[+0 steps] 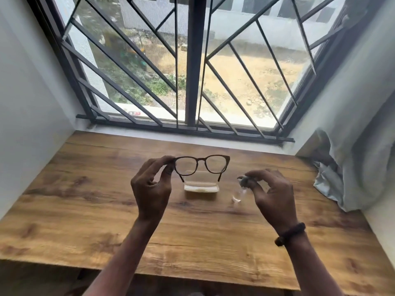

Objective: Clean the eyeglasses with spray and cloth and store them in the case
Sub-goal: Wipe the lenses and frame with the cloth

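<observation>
Pinching the glasses (201, 161) by their left corner, the left hand (151, 189) holds them up at frame centre, above the open case (202, 188) on the counter (85, 210). The right hand (275, 195), centre right, pinches a grey cloth (243, 181); a clear bottle (236, 197) just below it seems to stand on the counter.

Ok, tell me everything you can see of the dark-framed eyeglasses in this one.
The dark brown, thin-rimmed eyeglasses look like plastic, with two rounded-square clear lenses joined by a narrow bridge. Both temple arms are unfolded and angle down toward the person. The pair is held upright in the air above the brown wooden table, front facing the window. Only the left hand touches it: its fingers pinch the frame's left corner. The right hand, holding a small grey cloth, is apart from it.
</observation>
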`<state>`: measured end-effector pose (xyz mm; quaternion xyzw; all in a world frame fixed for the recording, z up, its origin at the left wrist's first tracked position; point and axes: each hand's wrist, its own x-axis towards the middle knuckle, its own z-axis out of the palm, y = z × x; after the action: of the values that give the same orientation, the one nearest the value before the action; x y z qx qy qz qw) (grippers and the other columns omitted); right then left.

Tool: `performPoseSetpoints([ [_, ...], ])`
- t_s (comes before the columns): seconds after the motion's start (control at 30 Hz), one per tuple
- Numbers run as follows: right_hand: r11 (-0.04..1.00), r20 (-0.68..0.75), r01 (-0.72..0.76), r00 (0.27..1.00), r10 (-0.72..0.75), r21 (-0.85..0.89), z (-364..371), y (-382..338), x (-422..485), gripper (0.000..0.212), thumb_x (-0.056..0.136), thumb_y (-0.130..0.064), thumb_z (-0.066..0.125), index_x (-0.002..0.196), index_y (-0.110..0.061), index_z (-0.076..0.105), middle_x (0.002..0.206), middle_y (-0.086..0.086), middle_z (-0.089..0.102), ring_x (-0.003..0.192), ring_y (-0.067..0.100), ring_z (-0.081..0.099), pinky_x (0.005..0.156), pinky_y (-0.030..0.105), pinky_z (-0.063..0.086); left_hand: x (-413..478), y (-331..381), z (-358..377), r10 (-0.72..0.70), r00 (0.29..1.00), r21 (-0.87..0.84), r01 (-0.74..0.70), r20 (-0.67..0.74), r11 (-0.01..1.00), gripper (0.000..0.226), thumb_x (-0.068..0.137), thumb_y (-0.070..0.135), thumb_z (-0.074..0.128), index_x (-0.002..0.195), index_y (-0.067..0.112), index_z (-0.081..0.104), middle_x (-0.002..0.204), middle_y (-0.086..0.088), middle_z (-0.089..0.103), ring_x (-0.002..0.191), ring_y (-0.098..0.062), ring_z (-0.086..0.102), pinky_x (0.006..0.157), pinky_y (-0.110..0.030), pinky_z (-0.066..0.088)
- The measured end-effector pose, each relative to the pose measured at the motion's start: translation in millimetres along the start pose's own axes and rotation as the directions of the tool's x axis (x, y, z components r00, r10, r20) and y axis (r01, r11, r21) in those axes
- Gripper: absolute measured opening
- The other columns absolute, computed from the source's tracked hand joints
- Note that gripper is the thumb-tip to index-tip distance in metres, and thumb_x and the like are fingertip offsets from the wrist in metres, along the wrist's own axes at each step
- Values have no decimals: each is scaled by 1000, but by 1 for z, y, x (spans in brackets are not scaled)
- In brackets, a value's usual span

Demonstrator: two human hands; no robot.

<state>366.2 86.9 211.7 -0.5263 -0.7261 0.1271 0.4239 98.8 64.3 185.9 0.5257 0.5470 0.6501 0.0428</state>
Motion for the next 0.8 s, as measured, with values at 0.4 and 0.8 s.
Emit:
performPoseSetpoints([
  [0.4,772,184,-635,754,630,-38,73,100,-56,30,80,-8,78,67,-31,65,67,-16,65,80,18,69,65,23,42,-1,-6,1,0,1000,-6,1,30,1000,20,87,-4,76,103,8,77,92,-6,75,87,-25,71,73,-49,57],
  [0.8,723,206,-602,702,681,-338,100,164,-122,16,79,-9,74,80,-24,67,87,0,65,91,27,63,74,30,46,5,0,3,26,999,55,-28,32,998,16,88,0,76,103,5,78,92,0,74,85,-19,70,74,-41,57],
])
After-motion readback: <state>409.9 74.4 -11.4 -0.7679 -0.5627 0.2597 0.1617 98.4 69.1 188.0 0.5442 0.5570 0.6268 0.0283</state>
